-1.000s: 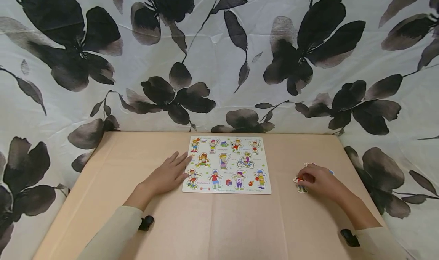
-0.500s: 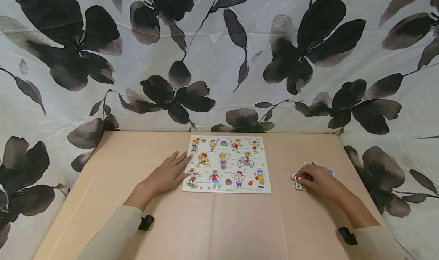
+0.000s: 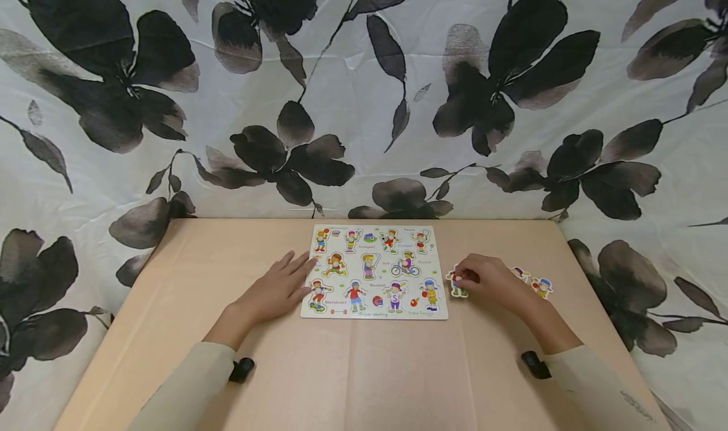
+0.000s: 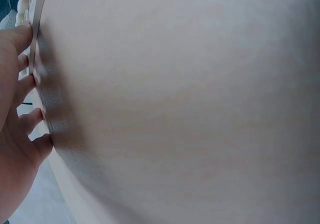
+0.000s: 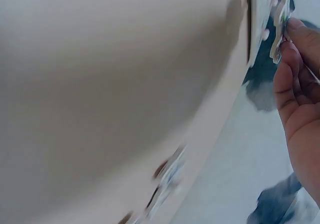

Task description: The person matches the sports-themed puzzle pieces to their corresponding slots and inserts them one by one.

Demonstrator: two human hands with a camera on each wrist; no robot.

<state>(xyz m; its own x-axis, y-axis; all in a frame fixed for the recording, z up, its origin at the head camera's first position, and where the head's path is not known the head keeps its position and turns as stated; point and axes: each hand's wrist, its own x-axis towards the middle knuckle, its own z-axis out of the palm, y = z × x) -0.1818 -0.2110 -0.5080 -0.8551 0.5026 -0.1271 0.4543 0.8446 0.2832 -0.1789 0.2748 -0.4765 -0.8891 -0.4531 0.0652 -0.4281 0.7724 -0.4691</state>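
Note:
A white puzzle board (image 3: 352,295) printed with children playing sports lies on the table. My left hand (image 3: 279,289) rests at its left edge, fingers extended with the tips on the rim; the left wrist view shows the fingers (image 4: 25,88) spread along that side. Just off the board's right edge, my right hand (image 3: 491,282) pinches a puzzle piece (image 3: 457,285) shaped like a child between thumb and fingers. That piece (image 5: 280,31) is raised off the table in the right wrist view, its figure partly covered by the fingertips.
Behind the right hand, two loose puzzle pieces lie on the table, one a child in a blue cap (image 3: 542,287) and one partly hidden piece (image 3: 520,273). The tan table (image 3: 398,374) ends at a floral cloth (image 3: 364,102) at the back.
My right hand has lifted the puzzle piece and carried it left toward the board, uncovering the loose pieces behind it. The left hand stays at the board's edge.

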